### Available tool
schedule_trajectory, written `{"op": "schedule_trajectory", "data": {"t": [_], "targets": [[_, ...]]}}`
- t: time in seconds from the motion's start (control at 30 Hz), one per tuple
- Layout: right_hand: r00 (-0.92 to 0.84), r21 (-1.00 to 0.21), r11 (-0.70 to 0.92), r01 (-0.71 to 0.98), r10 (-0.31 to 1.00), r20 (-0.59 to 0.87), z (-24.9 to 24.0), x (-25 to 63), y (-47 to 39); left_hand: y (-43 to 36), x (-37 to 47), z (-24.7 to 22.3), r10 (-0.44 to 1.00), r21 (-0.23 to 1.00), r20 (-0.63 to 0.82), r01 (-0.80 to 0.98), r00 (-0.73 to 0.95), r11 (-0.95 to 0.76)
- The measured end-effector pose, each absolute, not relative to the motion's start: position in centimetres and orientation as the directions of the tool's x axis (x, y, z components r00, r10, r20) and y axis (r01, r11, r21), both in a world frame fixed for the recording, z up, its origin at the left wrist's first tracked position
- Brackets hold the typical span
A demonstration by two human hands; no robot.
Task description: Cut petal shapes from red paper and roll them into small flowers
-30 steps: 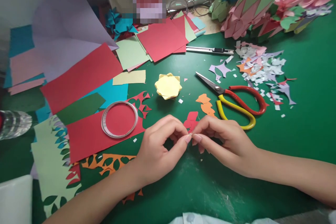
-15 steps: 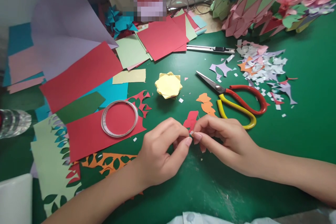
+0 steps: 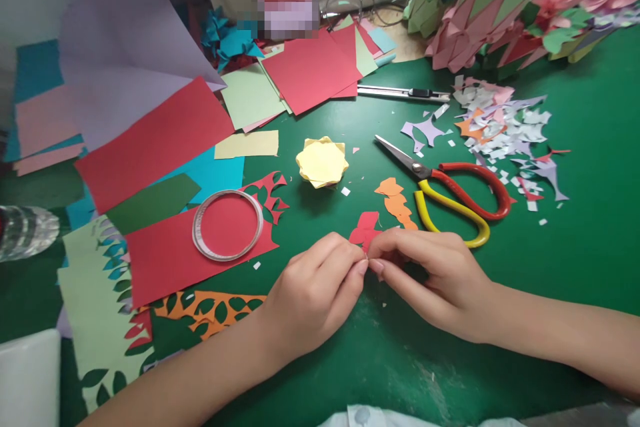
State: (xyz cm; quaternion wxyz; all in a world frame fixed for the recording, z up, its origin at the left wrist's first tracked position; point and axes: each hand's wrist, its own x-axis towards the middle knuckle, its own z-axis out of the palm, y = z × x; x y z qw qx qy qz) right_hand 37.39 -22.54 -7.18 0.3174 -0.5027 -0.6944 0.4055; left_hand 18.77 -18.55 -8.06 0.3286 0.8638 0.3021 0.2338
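Note:
Above the green table [image 3: 425,373], my left hand [image 3: 315,293] and my right hand [image 3: 440,280] meet fingertip to fingertip. Both are closed in a pinch on something too small to make out. Just behind the fingertips lie red paper petals [image 3: 367,223], partly covered by my right hand. Orange paper petals [image 3: 395,205] rest a little farther back. A yellow folded-paper flower [image 3: 321,161] stands beyond my left hand. Near my right hand lie scissors [image 3: 419,168] with one red and one yellow handle, blades slightly apart.
To the left, a tape roll [image 3: 197,230] rests on red paper [image 3: 160,260], among cut sheets and orange leaf-cut paper [image 3: 175,307]. A utility knife [image 3: 385,91] and eyeglasses [image 3: 345,3] lie at the back. Paper scraps [image 3: 510,123] and paper flowers [image 3: 465,33] occupy the right.
My fingertips have drawn closer together, and the tiny white bit visible between them before is now mostly hidden. My left hand has shifted slightly right. More of the red and orange petals shows.

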Motion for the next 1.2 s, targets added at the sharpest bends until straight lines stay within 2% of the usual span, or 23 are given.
{"op": "schedule_trajectory", "data": {"t": [0.17, 0.33, 0.67, 0.93, 1.0, 1.1, 1.2], "targets": [[-0.312, -0.862, 0.223, 0.455, 0.947, 0.081, -7.1, 37.3, -22.5, -18.7, 18.7, -8.2, 0.651, 0.661, 0.215, 0.383, 0.728, -0.646], [-0.311, -0.863, 0.216, 0.457, 0.948, 0.072, -7.2, 37.3, -22.4, -18.7, 18.7, -8.2, 0.65, 0.654, 0.206, 0.391, 0.731, -0.647], [-0.305, -0.888, 0.153, 0.433, 0.952, 0.016, -7.3, 37.5, -22.6, -18.5, 18.8, -7.9, 0.681, 0.707, 0.18, 0.388, 0.71, -0.591], [-0.297, -0.907, 0.121, 0.403, 0.955, -0.004, -7.2, 37.4, -22.7, -18.3, 18.7, -7.7, 0.743, 0.792, 0.13, 0.382, 0.656, -0.476], [-0.282, -0.925, 0.084, 0.371, 0.959, -0.026, -7.2, 37.4, -22.6, -18.1, 18.6, -7.6, 0.778, 0.808, 0.12, 0.395, 0.617, -0.438], [-0.235, -0.967, -0.055, 0.249, 0.965, -0.115, -7.1, 37.4, -22.5, -17.8, 18.5, -7.5, 0.826, 0.847, 0.091, 0.393, 0.556, -0.358], [-0.143, -0.985, -0.139, 0.102, 0.978, -0.153, -6.9, 37.3, -22.3, -17.6, 18.4, -7.7, 0.804, 0.916, 0.082, 0.273, 0.589, -0.294]]}}
